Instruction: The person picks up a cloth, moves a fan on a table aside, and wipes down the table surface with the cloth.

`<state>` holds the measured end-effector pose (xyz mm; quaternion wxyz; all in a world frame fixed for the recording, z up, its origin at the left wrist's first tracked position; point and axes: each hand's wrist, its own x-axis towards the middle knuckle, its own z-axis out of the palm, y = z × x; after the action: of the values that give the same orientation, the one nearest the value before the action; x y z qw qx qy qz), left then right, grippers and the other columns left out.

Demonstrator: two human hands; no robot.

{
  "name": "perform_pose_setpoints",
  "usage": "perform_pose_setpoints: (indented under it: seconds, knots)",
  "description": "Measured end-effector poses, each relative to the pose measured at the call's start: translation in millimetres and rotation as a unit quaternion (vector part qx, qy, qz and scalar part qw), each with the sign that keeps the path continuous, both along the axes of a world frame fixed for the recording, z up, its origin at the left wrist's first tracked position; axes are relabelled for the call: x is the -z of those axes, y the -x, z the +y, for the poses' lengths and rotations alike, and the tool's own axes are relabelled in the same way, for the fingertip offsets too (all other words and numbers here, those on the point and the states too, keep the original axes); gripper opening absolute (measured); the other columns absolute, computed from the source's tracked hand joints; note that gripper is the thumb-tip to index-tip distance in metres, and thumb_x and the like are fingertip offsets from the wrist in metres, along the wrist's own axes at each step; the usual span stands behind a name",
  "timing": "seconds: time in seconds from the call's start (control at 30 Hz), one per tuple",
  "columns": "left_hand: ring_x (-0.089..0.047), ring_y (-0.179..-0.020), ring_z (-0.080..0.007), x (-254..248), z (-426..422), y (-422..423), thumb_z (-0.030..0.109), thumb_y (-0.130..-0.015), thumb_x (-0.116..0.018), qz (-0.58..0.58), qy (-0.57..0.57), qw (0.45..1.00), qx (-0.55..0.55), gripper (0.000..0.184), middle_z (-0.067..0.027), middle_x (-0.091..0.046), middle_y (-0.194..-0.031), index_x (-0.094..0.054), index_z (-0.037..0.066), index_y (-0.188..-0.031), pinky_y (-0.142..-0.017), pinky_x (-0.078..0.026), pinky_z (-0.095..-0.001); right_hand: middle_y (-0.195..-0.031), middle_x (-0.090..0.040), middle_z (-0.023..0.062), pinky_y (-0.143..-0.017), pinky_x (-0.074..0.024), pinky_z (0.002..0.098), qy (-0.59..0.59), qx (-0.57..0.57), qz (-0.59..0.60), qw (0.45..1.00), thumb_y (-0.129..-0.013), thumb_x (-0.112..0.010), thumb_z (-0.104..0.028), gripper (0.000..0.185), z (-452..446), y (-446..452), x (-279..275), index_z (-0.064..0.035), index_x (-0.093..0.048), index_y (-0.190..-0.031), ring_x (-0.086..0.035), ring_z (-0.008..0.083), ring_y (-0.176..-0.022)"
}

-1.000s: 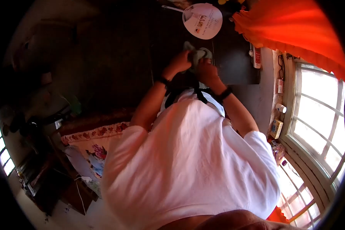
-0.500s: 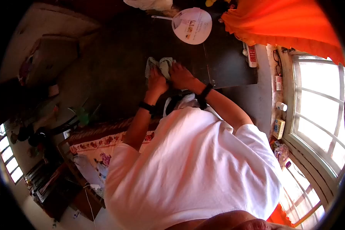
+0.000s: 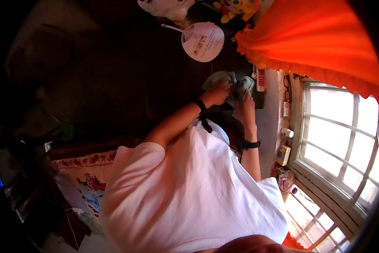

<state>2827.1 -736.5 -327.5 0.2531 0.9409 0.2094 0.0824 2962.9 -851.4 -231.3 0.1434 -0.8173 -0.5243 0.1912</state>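
A crumpled grey-green cloth [image 3: 220,77] lies on the dark table top [image 3: 177,74], near its right end. My left hand [image 3: 218,93] is closed on the cloth's left part. My right hand [image 3: 246,110] has its fingers closed on a bunched part [image 3: 245,83] at the right, close to the table's edge. Whether this is one cloth or two, I cannot tell. Both wrists wear black bands. Some fingertips are hidden in the folds.
A white hand fan [image 3: 204,42] lies farther back, by a white plastic bag [image 3: 168,7] and a yellow plush toy [image 3: 236,9]. A red-and-white remote [image 3: 260,80] sits at the right edge. An orange curtain [image 3: 311,42] hangs beside the window [image 3: 341,126].
Both hands have moved right across the table with the cloth, toward the remote. They are a little farther apart, and the bunched part has turned. My view has shifted too.
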Motion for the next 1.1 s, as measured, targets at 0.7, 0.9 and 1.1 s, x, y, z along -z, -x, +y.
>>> perform_pose_setpoints:
  seconds: [0.7,0.9,1.1]
  knots:
    - [-0.061,-0.062,-0.0407,-16,70,137,0.027,-0.093,-0.052,-0.034,-0.023,0.928,-0.369,0.037,-0.0185,-0.062,-0.067,-0.064,0.001,-0.07,-0.059,-0.049,-0.0529,-0.119,-0.06,0.0276,-0.086,-0.0532,0.0469,0.115,-0.184,-0.023,0.976,-0.078,-0.069,-0.03,0.043,130,31,70,-0.0104,-0.062,-0.116,-0.063,0.0415,-0.104]
    - [-0.063,-0.081,-0.0381,-36,37,182,0.041,-0.095,-0.052,0.041,-0.004,0.992,-0.119,0.044,-0.018,-0.065,-0.076,-0.067,0.002,-0.082,-0.073,-0.049,-0.0523,-0.108,-0.059,0.023,-0.081,-0.0553,0.0471,0.157,-0.209,-0.05,0.964,-0.079,-0.066,-0.023,0.043,52,75,27,-0.0071,-0.055,-0.117,-0.064,0.0419,-0.098]
    - [-0.063,-0.096,-0.0413,-46,62,176,0.068,-0.093,-0.042,0.158,0.146,0.976,-0.034,0.074,-0.0249,-0.068,-0.093,-0.069,-0.001,-0.094,-0.084,-0.049,-0.0492,-0.109,-0.056,0.0214,-0.076,-0.0541,0.0502,0.028,-0.192,-0.054,0.979,-0.076,-0.066,-0.017,0.043,79,59,54,-0.0057,-0.054,-0.116,-0.065,0.0407,-0.089]
